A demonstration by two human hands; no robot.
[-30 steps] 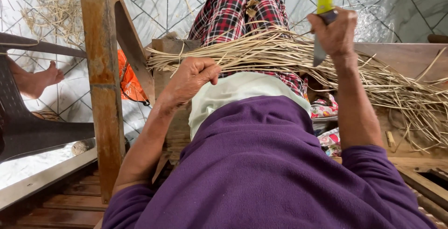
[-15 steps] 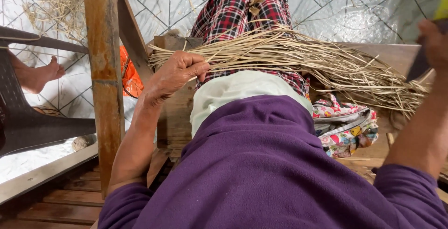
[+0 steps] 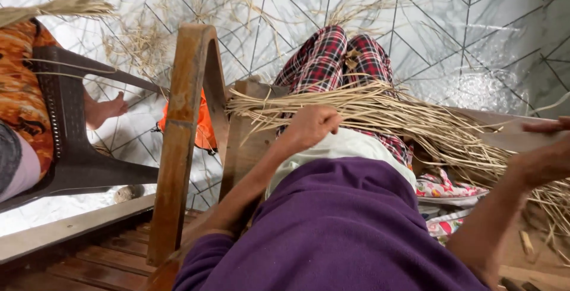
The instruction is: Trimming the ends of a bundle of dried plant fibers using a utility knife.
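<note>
My left hand point(image 3: 312, 126) is curled shut over the bundle of pale straw strips point(image 3: 380, 110) that lies across my lap, fingers folded down on the near end of the strands where they rest against the wooden block point(image 3: 246, 142) in front of me. The strips fan out from that grip toward my right, running over my checked trousers point(image 3: 332, 59) and ending in a loose spread by my right forearm. My right hand point(image 3: 543, 160) sits at the far right edge of view, closed around the handle of a flat blade point(image 3: 516, 141) that lies over the trailing strands; how tightly my fingers wrap it I cannot tell, since the hand is partly cut off. A curved wooden frame point(image 3: 184, 125) stands upright just left of my left arm. Beyond it a dark plastic chair point(image 3: 77, 142) holds another person, whose bare foot point(image 3: 104, 110) rests on the tiled floor point(image 3: 463, 30) strewn with straw scraps.
</note>
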